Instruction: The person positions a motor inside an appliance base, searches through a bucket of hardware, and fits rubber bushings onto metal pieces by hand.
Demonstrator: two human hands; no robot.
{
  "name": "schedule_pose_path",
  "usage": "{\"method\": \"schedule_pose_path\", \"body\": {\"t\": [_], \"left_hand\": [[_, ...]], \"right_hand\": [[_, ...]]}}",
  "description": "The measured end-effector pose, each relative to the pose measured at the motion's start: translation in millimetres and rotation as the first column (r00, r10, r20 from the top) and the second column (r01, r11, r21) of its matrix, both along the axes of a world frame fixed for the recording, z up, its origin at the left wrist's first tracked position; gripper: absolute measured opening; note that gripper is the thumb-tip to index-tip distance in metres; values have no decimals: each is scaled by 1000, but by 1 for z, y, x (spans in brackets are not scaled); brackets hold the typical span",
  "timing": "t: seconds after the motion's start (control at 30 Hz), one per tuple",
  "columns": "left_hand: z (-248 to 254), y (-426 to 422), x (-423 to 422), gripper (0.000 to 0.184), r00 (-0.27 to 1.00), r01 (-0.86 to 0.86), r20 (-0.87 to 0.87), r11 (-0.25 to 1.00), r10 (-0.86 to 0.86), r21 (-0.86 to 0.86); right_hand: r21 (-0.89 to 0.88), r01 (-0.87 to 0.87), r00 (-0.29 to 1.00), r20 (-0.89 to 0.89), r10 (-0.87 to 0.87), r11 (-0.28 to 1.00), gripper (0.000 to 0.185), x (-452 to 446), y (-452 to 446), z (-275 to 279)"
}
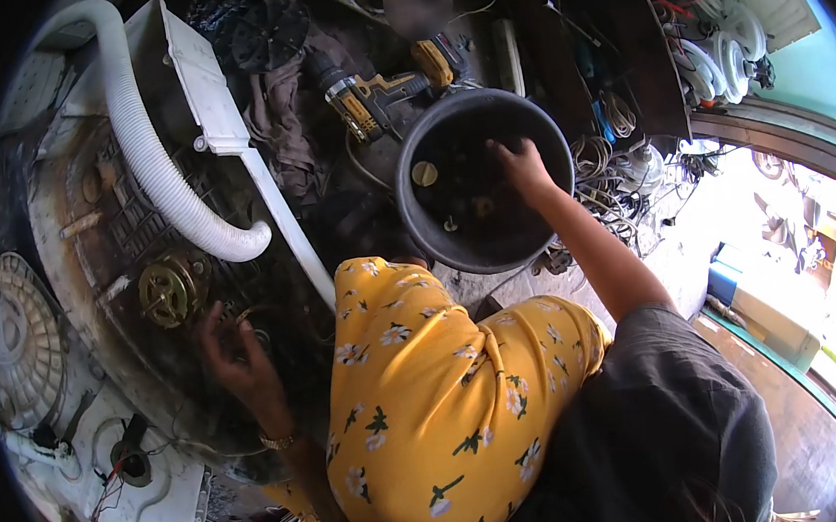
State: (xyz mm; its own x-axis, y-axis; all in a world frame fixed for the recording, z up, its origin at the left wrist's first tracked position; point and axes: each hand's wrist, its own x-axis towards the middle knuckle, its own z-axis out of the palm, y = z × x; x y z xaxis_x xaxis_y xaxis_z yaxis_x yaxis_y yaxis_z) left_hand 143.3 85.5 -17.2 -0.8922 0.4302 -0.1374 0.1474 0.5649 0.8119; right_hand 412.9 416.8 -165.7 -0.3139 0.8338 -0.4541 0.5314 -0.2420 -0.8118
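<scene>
My right hand (522, 168) reaches down inside a black bucket (418, 236). Its fingers look apart, though their tips fade into the dark interior. A round yellowish cap (424, 173) and a few small parts, too dim to name, lie in the bucket. On the left, my left hand (240, 361) hovers over the grimy underside of what looks like a washing machine (70, 207). Those fingers are spread and I see nothing held in them. Just beyond them sits a round brass-coloured metal part (170, 291), apparently a pulley or gearbox.
A white corrugated hose (132, 117) arches over the machine. A yellow-and-black cordless drill (365, 105) lies behind the bucket, with a rag (281, 114) beside it. Coiled wires (602, 180) are heaped right of the bucket. A ribbed round plastic piece (17, 341) stands far left.
</scene>
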Motion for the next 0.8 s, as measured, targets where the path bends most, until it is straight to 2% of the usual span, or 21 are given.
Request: {"method": "schedule_pose_path", "body": {"t": [0.1, 0.2, 0.3, 0.4, 0.47, 0.57, 0.63, 0.7, 0.8], "left_hand": [[-2, -2, 0, 35, 1000, 8, -6, 1000, -8, 7], [4, 2, 3, 35, 1000, 1, 2, 1000, -1, 1], [5, 4, 5, 35, 999, -3, 35, 1000, 3, 3], [5, 9, 7, 32, 999, 26, 35, 1000, -26, 9], [4, 16, 7, 29, 998, 63, -17, 997, -62, 44], [-9, 35, 7, 25, 976, 213, 24, 970, -217, 117], [-19, 59, 14, 24, 905, 177, 317, 929, -283, 325], [-3, 103, 19, 24, 811, 300, 364, 860, -458, 413], [-8, 142, 33, 17, 683, 310, 491, 823, -541, 476]], "right_hand": [[-274, 100, 990, -64, -122, 957, 24, -13, 3, 32], [-428, -14, 982, -178, -70, 903, 24, -8, 11, 44], [-320, -23, 1000, -2, 24, 947, 23, -13, 13, 59], [-326, -6, 999, 36, 19, 946, 22, -20, 14, 68], [-485, 14, 983, -156, -102, 875, 20, -27, 8, 75], [-656, -57, 894, -369, -254, 753, 20, -39, -8, 86], [-681, -105, 847, -443, -294, 725, 20, -53, -23, 104], [-652, -119, 830, -480, -286, 749, 19, -74, -41, 129], [-557, -146, 832, -516, -203, 818, 16, -88, -59, 137]]}}
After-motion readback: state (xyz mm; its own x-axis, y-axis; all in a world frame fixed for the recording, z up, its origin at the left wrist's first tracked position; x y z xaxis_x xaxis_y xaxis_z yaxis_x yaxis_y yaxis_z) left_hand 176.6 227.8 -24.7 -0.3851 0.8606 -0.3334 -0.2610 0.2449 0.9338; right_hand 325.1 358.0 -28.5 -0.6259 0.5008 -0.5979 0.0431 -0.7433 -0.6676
